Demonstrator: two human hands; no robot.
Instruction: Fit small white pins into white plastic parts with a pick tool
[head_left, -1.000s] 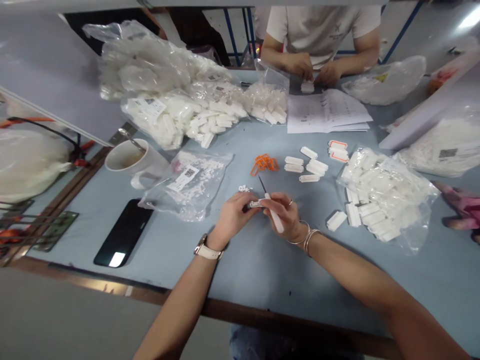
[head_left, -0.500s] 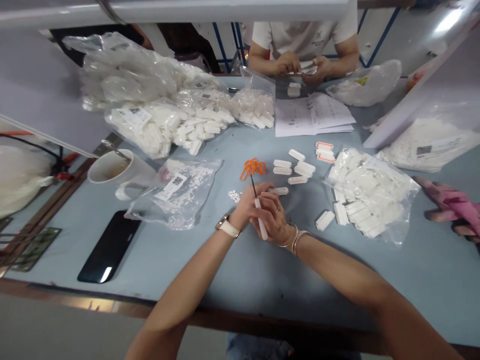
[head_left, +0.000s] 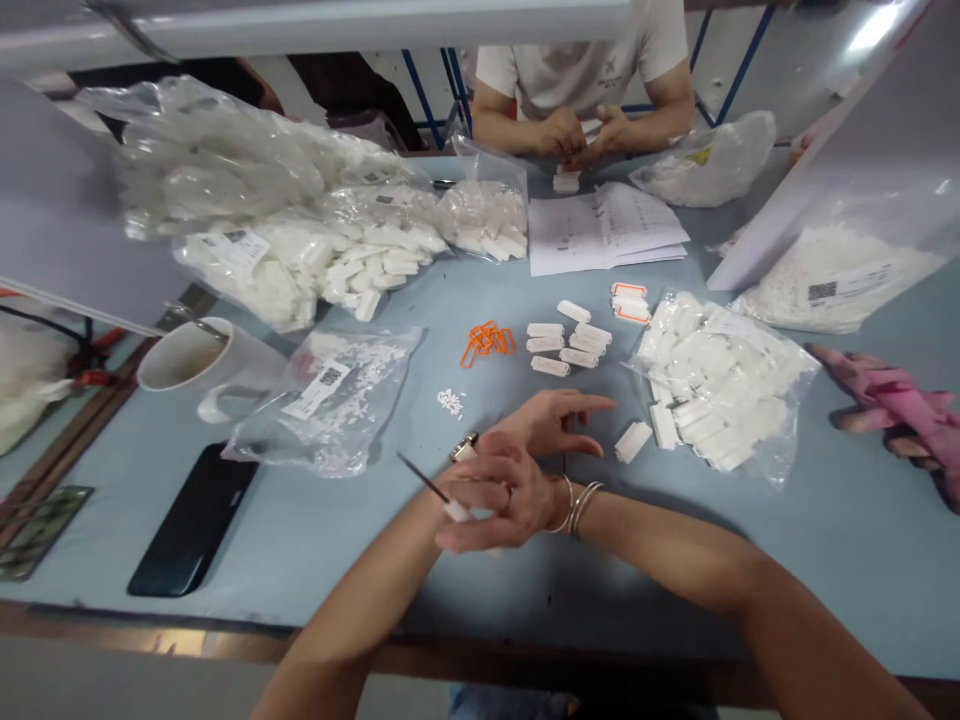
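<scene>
My left hand (head_left: 551, 420) reaches rightward over the table, thumb and forefinger apart with nothing between them. Just beyond its fingertips lies a loose white plastic piece (head_left: 634, 441). My right hand (head_left: 499, 495) crosses over the left wrist and grips a screwdriver (head_left: 424, 477) with a white handle and a thin dark shaft pointing up and left. Ahead of the hands, several white pieces (head_left: 551, 366) lie in a cluster. To their left are a heap of orange frames (head_left: 487, 342) and a small pile of tiny white parts (head_left: 451, 403).
A bag of white pieces (head_left: 727, 390) lies open at the right, near a pink-gloved hand (head_left: 892, 400). At left are a mug (head_left: 184, 365), a phone (head_left: 191, 520) and a plastic bag (head_left: 330, 400). Larger bags (head_left: 277, 200) and papers (head_left: 600, 230) lie toward a co-worker (head_left: 577, 90).
My left hand has left the white piece by the cluster and stretched out to the right. My right hand has moved nearer me, its screwdriver now tilted left. The view has shifted slightly.
</scene>
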